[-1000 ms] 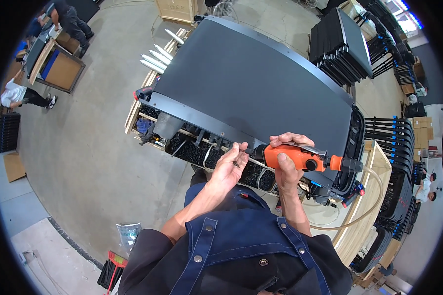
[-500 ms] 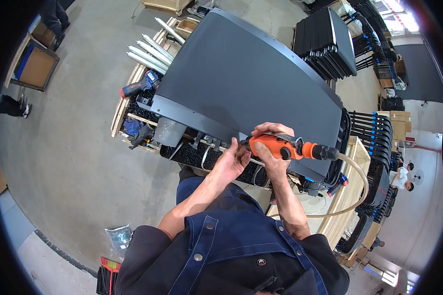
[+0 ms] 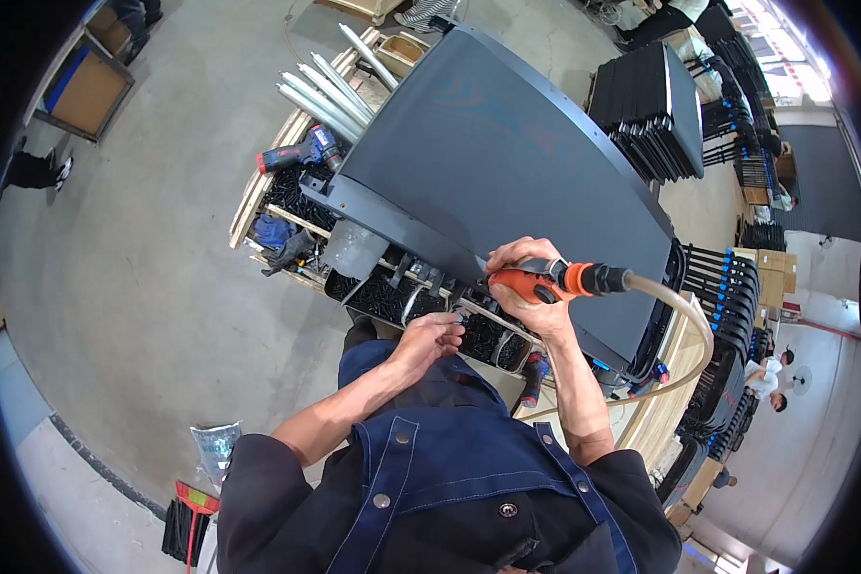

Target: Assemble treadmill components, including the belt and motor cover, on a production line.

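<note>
My right hand (image 3: pixel 538 304) is wrapped round an orange air screwdriver (image 3: pixel 574 278); a clear hose (image 3: pixel 695 320) runs from its back end. The tool's tip is at the near edge of a long dark grey deck (image 3: pixel 488 153) with metal side rails (image 3: pixel 407 231), like a treadmill base. Whether the tip touches the rail I cannot tell. Just in front of that edge, my left hand (image 3: pixel 425 346) has its fingertips pinched together, away from the tool. Something small may be between them, too small to name. Below the rail are trays of black screws (image 3: pixel 385 301).
A cordless drill (image 3: pixel 301 153) and several silver tubes (image 3: pixel 330 96) lie at the deck's left end. Another cordless driver (image 3: pixel 536 378) hangs near my right forearm. Stacked black panels (image 3: pixel 646 115) stand at far right. A person's legs (image 3: pixel 38 170) are at far left.
My left hand has drawn back from the screwdriver's tip, down and left, with its fingers now pinched. My right hand keeps the screwdriver at the rail, now tilted differently. The view has shifted slightly.
</note>
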The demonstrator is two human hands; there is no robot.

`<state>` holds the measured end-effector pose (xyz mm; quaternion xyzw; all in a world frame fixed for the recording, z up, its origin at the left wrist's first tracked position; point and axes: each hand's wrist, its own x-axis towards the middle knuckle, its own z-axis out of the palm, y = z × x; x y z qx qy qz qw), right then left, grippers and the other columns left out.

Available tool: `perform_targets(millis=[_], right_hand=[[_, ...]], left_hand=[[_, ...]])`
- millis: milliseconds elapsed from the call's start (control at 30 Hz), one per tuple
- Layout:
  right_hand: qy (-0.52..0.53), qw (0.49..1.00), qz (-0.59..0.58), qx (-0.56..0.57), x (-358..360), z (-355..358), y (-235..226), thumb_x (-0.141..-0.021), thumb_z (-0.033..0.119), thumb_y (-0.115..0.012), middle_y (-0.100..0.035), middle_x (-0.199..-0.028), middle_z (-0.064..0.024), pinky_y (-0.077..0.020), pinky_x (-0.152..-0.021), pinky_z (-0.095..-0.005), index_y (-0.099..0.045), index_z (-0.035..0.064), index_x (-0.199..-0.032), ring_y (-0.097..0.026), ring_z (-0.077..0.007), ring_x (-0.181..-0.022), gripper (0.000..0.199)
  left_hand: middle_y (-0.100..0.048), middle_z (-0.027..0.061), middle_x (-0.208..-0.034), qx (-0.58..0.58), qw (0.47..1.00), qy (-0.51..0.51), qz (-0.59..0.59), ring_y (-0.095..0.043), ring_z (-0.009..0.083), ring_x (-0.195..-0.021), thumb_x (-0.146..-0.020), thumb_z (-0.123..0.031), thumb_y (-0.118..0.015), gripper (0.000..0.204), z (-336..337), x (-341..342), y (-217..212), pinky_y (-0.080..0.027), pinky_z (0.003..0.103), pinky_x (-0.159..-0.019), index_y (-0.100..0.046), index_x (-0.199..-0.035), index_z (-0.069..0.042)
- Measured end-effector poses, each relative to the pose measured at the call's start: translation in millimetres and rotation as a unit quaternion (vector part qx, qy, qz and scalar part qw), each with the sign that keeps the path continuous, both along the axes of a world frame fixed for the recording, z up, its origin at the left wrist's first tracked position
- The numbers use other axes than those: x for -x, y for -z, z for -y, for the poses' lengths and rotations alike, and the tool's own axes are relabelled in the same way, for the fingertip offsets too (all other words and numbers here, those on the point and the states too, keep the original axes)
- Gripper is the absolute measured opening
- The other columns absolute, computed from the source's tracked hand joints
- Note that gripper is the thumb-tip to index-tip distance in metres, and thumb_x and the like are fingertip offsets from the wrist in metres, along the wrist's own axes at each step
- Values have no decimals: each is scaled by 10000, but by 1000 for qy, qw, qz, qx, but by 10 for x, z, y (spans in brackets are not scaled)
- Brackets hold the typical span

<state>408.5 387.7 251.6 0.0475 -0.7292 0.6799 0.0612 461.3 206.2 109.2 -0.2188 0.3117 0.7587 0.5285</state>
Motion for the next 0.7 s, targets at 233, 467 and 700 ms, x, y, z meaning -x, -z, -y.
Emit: perform_targets(millis=[233,467,700], right_hand=[[-4,999,-22,-25,-65,-53,172,-714,-99,-751,-674,-1018,-115,-569,-879,-382,-597,48,-1060,-684,-211,-940,406],[-24,1000,-10,-2,-9,-109,-99,-700,-132,-752,-661,-1181,-192,-549,-966,-431,-572,26,-1143,-682,-285,-1093,503],[75,961,-66,258,-239,-224,-411,-783,123,-754,-638,-1106,-123,-537,-970,-537,-536,94,-1239,-675,-268,-974,507]], left_hand=[[-691,165,-1125,-26,996,-14,-84,-656,152,-762,-1058,-309,-534,425,169,96,-202,-553,267,-673,-479,-1320,20],[-717,113,-1014,-1,985,-47,-165,-647,106,-759,-987,-262,-675,344,217,113,-188,-544,234,-665,-625,-1184,16],[-732,91,-964,-155,973,-167,-42,-713,160,-806,-983,-144,-655,213,132,96,-268,-603,271,-695,-653,-1156,-21]])
